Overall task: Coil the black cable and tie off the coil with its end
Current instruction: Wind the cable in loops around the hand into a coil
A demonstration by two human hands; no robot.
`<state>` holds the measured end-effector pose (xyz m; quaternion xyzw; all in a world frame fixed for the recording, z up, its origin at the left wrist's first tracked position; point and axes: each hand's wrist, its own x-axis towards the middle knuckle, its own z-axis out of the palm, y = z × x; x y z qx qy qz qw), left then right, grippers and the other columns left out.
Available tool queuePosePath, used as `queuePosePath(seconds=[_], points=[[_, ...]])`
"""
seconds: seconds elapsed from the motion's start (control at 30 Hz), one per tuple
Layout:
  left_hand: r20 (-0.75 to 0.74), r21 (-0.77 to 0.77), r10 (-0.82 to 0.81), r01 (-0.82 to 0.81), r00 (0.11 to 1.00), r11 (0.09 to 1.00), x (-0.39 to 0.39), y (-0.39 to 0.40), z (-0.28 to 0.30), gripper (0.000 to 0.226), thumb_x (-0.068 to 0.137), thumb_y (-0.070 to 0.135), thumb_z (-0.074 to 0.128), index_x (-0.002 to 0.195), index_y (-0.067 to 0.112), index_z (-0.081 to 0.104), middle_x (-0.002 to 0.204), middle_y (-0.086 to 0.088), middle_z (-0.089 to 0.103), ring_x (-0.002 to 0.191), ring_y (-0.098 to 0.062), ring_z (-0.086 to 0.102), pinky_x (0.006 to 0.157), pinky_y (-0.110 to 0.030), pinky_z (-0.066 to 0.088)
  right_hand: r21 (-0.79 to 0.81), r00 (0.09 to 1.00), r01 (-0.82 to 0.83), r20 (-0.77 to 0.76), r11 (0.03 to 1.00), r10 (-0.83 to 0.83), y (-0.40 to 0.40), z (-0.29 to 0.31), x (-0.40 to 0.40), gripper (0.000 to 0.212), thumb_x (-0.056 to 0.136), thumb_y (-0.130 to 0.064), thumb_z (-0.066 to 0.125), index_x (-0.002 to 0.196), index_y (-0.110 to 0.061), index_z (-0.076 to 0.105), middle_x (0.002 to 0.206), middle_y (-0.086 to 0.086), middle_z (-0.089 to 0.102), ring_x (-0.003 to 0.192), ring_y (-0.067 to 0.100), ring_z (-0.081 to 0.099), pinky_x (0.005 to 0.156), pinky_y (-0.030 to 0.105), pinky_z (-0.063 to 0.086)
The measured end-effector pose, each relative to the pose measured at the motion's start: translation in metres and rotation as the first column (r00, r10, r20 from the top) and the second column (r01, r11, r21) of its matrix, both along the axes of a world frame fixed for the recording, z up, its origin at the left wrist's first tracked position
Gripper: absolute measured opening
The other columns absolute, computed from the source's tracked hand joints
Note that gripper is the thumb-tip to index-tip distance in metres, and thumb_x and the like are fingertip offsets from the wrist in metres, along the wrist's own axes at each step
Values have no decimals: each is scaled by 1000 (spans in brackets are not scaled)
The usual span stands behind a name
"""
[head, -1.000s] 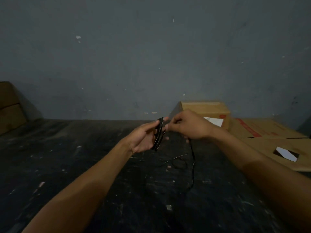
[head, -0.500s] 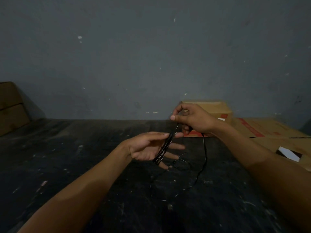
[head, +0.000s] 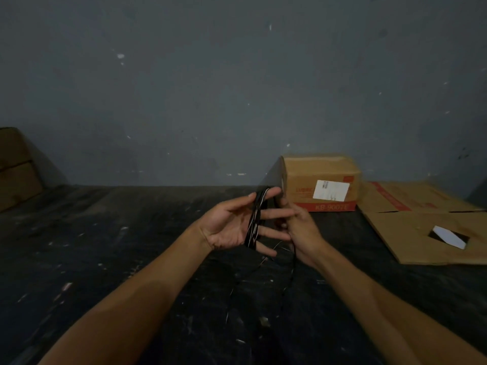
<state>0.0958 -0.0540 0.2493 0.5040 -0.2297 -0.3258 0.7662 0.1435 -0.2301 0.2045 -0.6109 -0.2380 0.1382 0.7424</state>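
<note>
Black cable (head: 254,222) coiled around left hand (head: 232,227)

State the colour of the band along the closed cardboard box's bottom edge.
Red, on the closed cardboard box; head view.

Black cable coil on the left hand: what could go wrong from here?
1. The loops of the black cable lie across the spread fingers of the open left hand, unpinched; they could slide off or spread.
2. The loose tail hangs from the right hand down to the dark table in slack curves; it may snag or knot.
3. Dim light hides the black strand, so a wrap could miss.
</note>
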Motion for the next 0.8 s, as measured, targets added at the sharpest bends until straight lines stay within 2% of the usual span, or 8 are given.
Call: queuePosePath(seconds=[0.07, 0.13, 0.23, 0.3, 0.43, 0.63, 0.73, 0.8], points=[[-19, -13, 13, -13, 1000, 1000, 0, 2, -2, 52, 94, 38, 52, 145, 31, 41, 153, -15, 37, 139, -49, 29, 101, -71, 26, 74, 994, -50, -89, 996, 56, -5, -1, -2, 31, 101, -29, 39, 111, -15, 64, 76, -1, 70, 68, 9, 64, 71, 28, 49], [-14, -18, 26, -26, 1000, 999, 0, 4, -2, 53, 95, 37, 52, 146, 30, 40, 156, -16, 31, 140, -49, 25, 102, -72, 25, 136, 981, -84, -164, 987, 106, -8, -2, -2, 24, 101, -23, 40, 99, -15, 63, 56, -2, 52, 50, 8, 48, 59, 28, 40], [7, -48, 32, -31, 999, 998, 0, 2, -1, 53, 95, 37, 50, 146, 31, 38, 157, -17, 26, 140, -50, 24, 102, -72, 25, 117, 984, -94, -143, 989, 111, -8, -6, 1, 28, 101, -20, 40, 96, -12, 67, 73, 8, 58, 61, 13, 51, 63, 32, 41], [14, -124, 39, -37, 999, 992, 2, 0, 4, 50, 96, 37, 47, 145, 31, 40, 157, -18, 24, 140, -51, 22, 102, -73, 25, -16, 996, -59, -69, 998, 58, -7, -14, 1, 28, 101, -21, 40, 103, -5, 62, 84, 11, 57, 68, 16, 50, 66, 33, 43], [52, -212, 132, -118, 990, 970, 6, 0, 24, 46, 96, 40, 41, 142, 33, 45, 156, -16, 29, 136, -52, 32, 99, -74, 31, -295, 991, 57, 136, 954, -17, 2, -40, -9, 24, 102, -26, 42, 100, -21, 64, 63, -4, 46, 60, 13, 44, 61, 32, 42], [31, -191, 278, -267, 960, 945, 20, 4, 24, 50, 90, 39, 53, 139, 34, 48, 147, -15, 46, 131, -49, 43, 97, -73, 36, -470, 942, -86, 249, 878, 226, 17, -33, -40, 28, 104, -29, 36, 120, -20, 57, 62, 6, 40, 54, 20, 42, 51, 25, 39], [23, -127, 403, -397, 915, 909, 25, 14, 19, 54, 87, 40, 55, 140, 35, 47, 148, -13, 46, 131, -47, 44, 95, -72, 40, -536, 903, -63, 329, 842, 277, 17, -20, -51, 29, 104, -28, 36, 123, -19, 56, 65, -3, 44, 56, 4, 47, 54, 12, 40], [20, -84, 476, -473, 879, 877, 24, 19, 15, 51, 89, 40, 49, 139, 36, 47, 148, -12, 46, 133, -46, 42, 98, -72, 35, -568, 884, -34, 366, 822, 289, 16, -14, -53, 29, 103, -30, 38, 122, -21, 58, 68, -8, 46, 61, 0, 48, 58, 15, 41]])
